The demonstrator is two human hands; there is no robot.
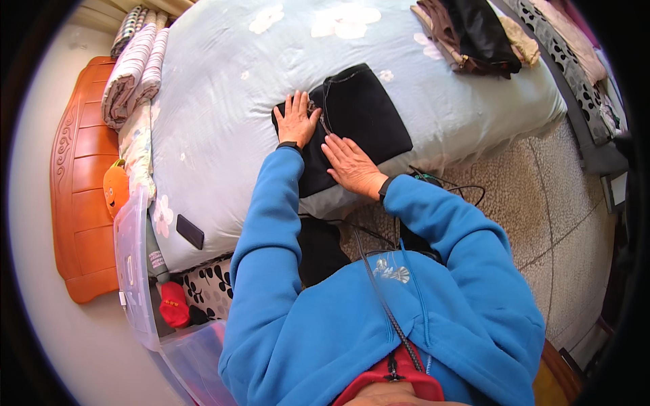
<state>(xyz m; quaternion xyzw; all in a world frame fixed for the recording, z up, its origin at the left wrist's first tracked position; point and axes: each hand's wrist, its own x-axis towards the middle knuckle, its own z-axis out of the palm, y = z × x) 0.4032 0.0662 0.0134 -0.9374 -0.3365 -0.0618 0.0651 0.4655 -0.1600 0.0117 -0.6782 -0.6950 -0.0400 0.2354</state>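
Note:
A folded black garment (369, 111) lies flat near the front edge of the bed, with a thin drawstring or cord (326, 101) across it; its exact kind I cannot make out. My left hand (295, 123) rests flat on its left part, fingers stretched toward the far side. Lower and to the right, my right hand (353, 166) lies with straight fingers on the near part of the same cloth, palm down. Neither hand grips anything. Both wrists carry dark bands below blue sleeves.
The bed (217, 122) has a pale blue flowered sheet. Folded dark clothes (474, 34) lie at the far right, rolled striped bedding (135, 71) at the left. A phone (190, 231) lies near the front edge. A clear plastic bin (135, 271) stands left; cables (460, 186) hang at the right.

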